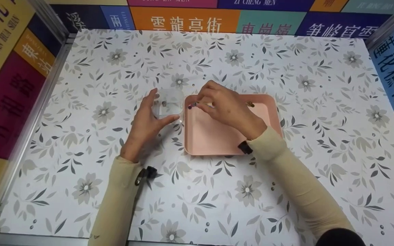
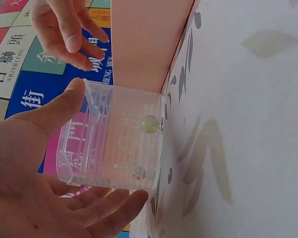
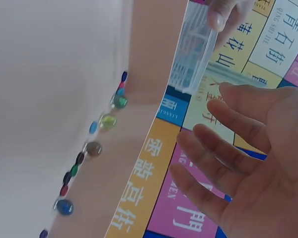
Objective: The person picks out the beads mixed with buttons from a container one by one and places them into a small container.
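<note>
My left hand (image 1: 145,118) holds a clear plastic box (image 1: 171,107) upright on the table, thumb on one side and fingers on the other. Inside it, the left wrist view shows a green glass marble (image 2: 150,124) and a clear marble (image 2: 139,172). Over the far left part of a pink tray (image 1: 231,150) is my right hand (image 1: 226,104). Its fingers are loosely bent, with nothing visible between them in the right wrist view. Along the tray's inner edge lie several glass marbles, among them a blue marble (image 3: 65,207) and a yellow-green marble (image 3: 108,121).
Small coloured flat pieces (image 3: 73,170) lie among the marbles in the tray. The box stands just left of the tray, on a white table (image 1: 197,198) with a grey floral print. Colourful lettered panels (image 1: 183,20) border the table at the back and sides.
</note>
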A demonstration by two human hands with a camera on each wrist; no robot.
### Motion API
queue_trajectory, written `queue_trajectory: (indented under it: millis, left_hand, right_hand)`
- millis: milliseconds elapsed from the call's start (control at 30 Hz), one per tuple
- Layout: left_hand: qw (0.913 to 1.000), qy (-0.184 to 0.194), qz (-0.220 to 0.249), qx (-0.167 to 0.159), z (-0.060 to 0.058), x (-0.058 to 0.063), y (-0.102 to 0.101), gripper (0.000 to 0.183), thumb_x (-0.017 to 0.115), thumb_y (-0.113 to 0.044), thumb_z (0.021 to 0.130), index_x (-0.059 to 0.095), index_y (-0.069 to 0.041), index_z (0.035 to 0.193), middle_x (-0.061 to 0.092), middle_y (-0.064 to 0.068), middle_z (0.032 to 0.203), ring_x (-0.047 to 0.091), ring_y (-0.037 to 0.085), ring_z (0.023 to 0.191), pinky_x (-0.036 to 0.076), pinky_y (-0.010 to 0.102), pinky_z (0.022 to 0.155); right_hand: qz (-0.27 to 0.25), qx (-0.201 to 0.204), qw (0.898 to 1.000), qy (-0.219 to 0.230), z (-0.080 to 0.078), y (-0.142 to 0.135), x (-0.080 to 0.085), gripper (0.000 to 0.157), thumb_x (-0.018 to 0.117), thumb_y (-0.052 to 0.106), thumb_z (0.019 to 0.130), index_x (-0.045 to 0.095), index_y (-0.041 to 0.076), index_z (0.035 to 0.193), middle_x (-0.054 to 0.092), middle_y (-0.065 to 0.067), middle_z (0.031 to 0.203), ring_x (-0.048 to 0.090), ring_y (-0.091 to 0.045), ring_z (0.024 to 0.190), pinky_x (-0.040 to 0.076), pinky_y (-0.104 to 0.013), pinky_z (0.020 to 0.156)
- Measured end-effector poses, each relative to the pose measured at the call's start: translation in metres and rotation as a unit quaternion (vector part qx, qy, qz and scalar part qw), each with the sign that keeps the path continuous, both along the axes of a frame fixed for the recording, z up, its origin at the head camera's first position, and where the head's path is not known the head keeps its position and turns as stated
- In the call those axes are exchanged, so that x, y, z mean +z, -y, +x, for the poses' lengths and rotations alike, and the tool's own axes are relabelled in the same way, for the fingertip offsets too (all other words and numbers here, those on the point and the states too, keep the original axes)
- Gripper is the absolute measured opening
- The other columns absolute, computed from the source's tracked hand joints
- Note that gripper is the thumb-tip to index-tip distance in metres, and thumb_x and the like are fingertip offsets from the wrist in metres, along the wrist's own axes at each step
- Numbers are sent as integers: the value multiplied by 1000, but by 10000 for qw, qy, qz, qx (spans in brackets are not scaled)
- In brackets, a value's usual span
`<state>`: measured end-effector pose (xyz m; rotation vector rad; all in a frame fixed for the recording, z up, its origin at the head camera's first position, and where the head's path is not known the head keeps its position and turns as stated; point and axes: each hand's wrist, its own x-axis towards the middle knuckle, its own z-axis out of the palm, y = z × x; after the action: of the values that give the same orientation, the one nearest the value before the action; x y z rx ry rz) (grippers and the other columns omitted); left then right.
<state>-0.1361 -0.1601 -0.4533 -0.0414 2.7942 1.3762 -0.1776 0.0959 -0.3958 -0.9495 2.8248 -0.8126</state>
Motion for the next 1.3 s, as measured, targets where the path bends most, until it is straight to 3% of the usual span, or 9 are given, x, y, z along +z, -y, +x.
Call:
queue_trajectory:
  millis: [367, 600, 933, 1300]
  left_hand:
    - [10000, 9, -67, 23, 2, 1, 1, 112, 89, -43, 82, 22, -12, 167, 42, 15, 164, 44, 34, 151, 38, 49, 125]
    - [9999, 85, -60, 51, 3, 2, 1, 112, 88, -44, 82, 21, -14, 167, 40, 14, 165, 44, 34, 151, 37, 48, 126]
    - [10000, 50, -52, 6, 1, 2, 1, 112, 88, -44, 83, 22, -12, 167, 41, 15, 165, 42, 34, 152, 36, 48, 127]
    - [9999, 129, 64, 54, -1, 1, -1, 114, 90, -44, 80, 22, -13, 166, 39, 15, 166, 40, 33, 153, 36, 49, 127]
  right_hand:
    - [8, -512, 9987, -77, -6, -26, -2, 22, 73, 28, 99, 75, 9, 110, 65, -6, 113, 65, -25, 98, 56, -43, 86]
    - [151, -837, 9963, -93, -9, -40, -7, 24, 74, 29, 99, 76, 8, 110, 68, -9, 109, 70, -26, 96, 58, -42, 83]
    - [523, -1523, 9856, 523, -13, -63, -10, 21, 73, 22, 98, 76, 9, 115, 69, -8, 111, 72, -28, 103, 58, -44, 84]
    - [728, -1777, 9788, 711, -16, -83, -15, 22, 73, 19, 98, 76, 6, 116, 71, -13, 110, 69, -32, 103, 55, -48, 90]
